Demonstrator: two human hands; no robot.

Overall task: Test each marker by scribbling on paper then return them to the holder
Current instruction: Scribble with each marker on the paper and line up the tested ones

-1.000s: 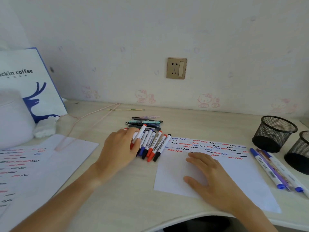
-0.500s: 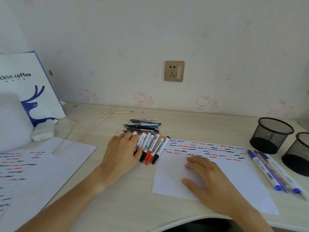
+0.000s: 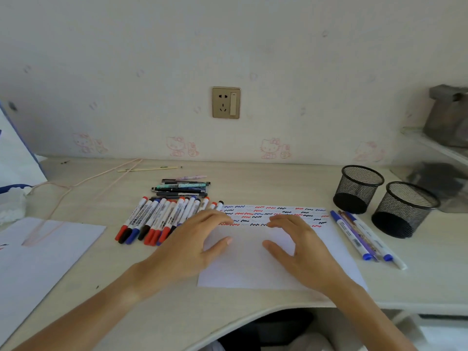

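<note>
A white sheet of paper (image 3: 253,269) with rows of red, blue and black scribbles along its far edge lies in front of me. My left hand (image 3: 192,247) hovers over its left part, fingers relaxed, holding nothing. My right hand (image 3: 301,247) hovers over the middle of the sheet, fingers loosely bent, empty too. A row of several capped markers (image 3: 157,219) with red, blue and black caps lies left of the paper, next to my left hand. Two black mesh holders (image 3: 358,190) (image 3: 402,210) stand at the right, and three markers (image 3: 354,234) lie beside them.
Several pens (image 3: 181,187) lie stacked behind the marker row. Another scribbled sheet (image 3: 38,252) lies at the left with a pink cord (image 3: 83,183) across it. A blue-edged bag (image 3: 15,158) stands far left. A shelf unit (image 3: 440,153) is at the right.
My left hand has come off the marker row and moved right over the paper. My right hand has lifted slightly, fingers more bent. The view has shifted right.
</note>
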